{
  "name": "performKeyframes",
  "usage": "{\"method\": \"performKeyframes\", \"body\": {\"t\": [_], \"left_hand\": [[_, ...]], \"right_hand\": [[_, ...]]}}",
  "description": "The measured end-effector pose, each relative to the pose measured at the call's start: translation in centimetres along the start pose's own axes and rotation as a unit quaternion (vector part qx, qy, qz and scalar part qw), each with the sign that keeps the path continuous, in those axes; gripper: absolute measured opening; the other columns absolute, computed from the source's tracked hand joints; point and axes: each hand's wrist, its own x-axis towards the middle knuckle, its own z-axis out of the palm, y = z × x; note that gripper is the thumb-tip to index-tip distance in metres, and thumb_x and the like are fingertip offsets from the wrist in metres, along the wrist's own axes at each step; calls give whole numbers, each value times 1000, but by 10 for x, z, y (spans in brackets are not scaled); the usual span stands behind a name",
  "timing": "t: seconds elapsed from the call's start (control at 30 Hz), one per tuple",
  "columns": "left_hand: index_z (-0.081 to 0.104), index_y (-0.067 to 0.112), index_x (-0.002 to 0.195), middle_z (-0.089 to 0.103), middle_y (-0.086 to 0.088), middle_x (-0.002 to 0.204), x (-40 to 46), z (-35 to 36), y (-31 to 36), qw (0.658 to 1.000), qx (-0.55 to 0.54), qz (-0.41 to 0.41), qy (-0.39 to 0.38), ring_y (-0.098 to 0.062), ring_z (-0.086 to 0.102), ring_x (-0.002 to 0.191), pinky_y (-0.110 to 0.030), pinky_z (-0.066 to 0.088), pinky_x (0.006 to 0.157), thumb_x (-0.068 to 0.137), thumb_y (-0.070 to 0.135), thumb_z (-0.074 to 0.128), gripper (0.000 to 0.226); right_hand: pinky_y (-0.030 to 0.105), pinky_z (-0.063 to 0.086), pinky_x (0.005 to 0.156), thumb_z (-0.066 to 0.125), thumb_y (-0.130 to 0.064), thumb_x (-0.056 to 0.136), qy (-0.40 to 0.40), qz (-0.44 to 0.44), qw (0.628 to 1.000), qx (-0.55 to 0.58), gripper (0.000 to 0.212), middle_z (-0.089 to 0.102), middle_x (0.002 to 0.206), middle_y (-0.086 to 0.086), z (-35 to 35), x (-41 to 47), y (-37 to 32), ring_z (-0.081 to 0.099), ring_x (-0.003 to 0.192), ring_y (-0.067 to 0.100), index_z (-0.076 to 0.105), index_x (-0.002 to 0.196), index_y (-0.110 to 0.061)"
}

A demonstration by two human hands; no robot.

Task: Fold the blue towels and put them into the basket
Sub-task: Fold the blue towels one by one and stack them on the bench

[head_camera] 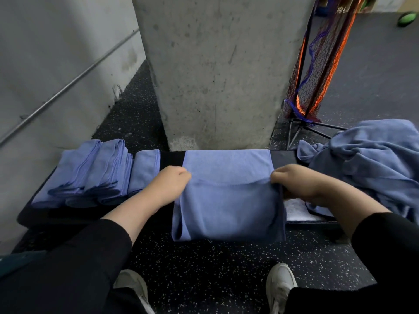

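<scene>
1. Towel (226, 200) lies across the middle of the dark desk (34, 214), far half flat on top, near half hanging over the front edge toward the floor.
2. Left hand (167, 184) pinches the towel's left edge at the fold line; grip closed on cloth, fingers curled under.
3. Right hand (297, 184) pinches the right edge at the same height; grip closed on cloth too. Both hands hold a doubled layer, a stitched hem showing between them.
4. Handling, as I judge it: thin, soft, light, no stiffness. It drapes and sags wherever unsupported, so the middle droops between the two grips. Not slippery, not fragile; can be pulled taut without harm.
5. Best hold: the edges or corners, both sides level, so the fold stays square. A one-handed grab mid-cloth would bunch it.
6. Folded stack (95, 175) sits in a row on the desk's left end, just beside the left hand.
7. Unfolded pile (374, 159) is heaped at the right, near the right hand.
8. No basket in view; cannot tell where it stands.
9. Concrete pillar (215, 71) rises behind the desk.
</scene>
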Motion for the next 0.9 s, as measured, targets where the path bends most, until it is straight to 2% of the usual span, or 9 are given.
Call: {"method": "performKeyframes", "body": {"t": [0.1,0.17,0.23,0.3,0.47,0.6,0.73,0.83,0.9], "left_hand": [[33,23,65,27,1,70,4,-8,16,988,-150,-20,39,-14,25,70,-37,20,65,87,11,46,29],[40,20,67,29,-2,74,13,-11,21,977,-202,-30,61,-17,25,74,-39,21,67,86,13,47,22],[43,12,70,31,-4,73,27,-11,24,975,-194,-30,107,-17,28,72,-36,24,65,90,14,47,21],[43,8,70,36,0,67,44,-7,26,975,-164,-24,150,-16,31,68,-34,24,61,94,14,46,25],[48,19,69,50,5,65,78,15,22,988,-40,13,151,-17,42,63,-29,30,53,101,16,45,32],[44,18,69,54,-2,69,94,38,8,994,57,-1,97,-25,47,70,-34,29,57,102,19,44,33],[37,20,68,51,-4,71,96,50,-2,987,154,3,39,-29,49,74,-32,31,60,104,18,39,37],[32,20,66,43,-1,67,91,47,-1,982,184,13,34,-28,45,72,-33,25,56,104,16,38,39],[34,19,66,46,-2,70,85,43,-2,979,204,11,22,-28,47,75,-34,24,55,103,15,39,37]], "right_hand": [[30,24,53,50,-8,91,32,2,980,198,22,39,63,7,-7,4,-10,33,55,14,53,70,-15],[30,32,57,50,-9,93,68,-10,968,242,18,50,66,10,-10,12,-18,44,60,15,58,77,-9],[33,42,70,51,-13,96,118,-20,962,244,22,62,79,15,-12,24,-23,56,74,18,66,87,0],[34,43,76,52,-19,99,157,-26,963,216,25,64,86,15,-13,39,-21,57,80,21,68,98,1],[29,37,61,51,-23,102,229,-22,971,65,23,61,75,4,-5,72,-11,50,69,17,69,94,-11],[31,28,55,50,-19,101,201,-12,979,-26,29,50,68,5,2,87,3,40,64,17,65,89,3],[30,29,50,49,-19,102,192,11,978,-86,30,49,62,1,0,89,7,39,56,14,64,87,1],[29,35,55,49,-19,101,152,26,980,-130,29,60,71,8,-1,84,6,49,65,21,66,87,0],[31,41,65,49,-21,101,108,39,978,-172,31,68,89,16,0,76,4,58,80,28,68,94,2]]}}
